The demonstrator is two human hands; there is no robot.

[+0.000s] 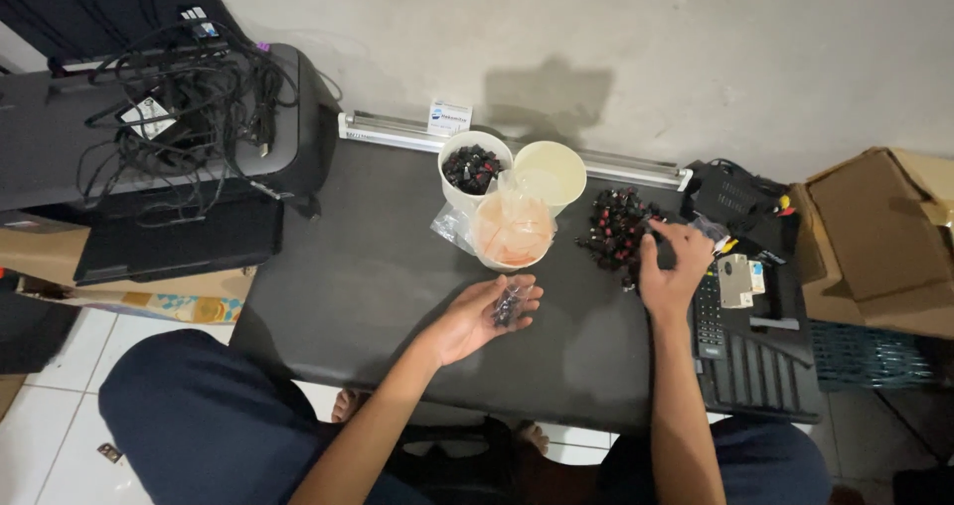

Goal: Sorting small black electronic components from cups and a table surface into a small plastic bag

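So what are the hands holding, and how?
The left hand cups a few small dark pieces in its open palm. The right hand holds nothing; its fingertips touch the dark pile.

Worktop (378,296): matte black
Loose parts pile (616,229): black, red flecks
Left cup (473,167): white
Right cup (550,172): cream
Bag (512,229): clear, orange tint
Trousers (199,425): dark navy

Left hand (489,311) palm up, fingers cupped — right hand (672,266) palm down, fingers spread
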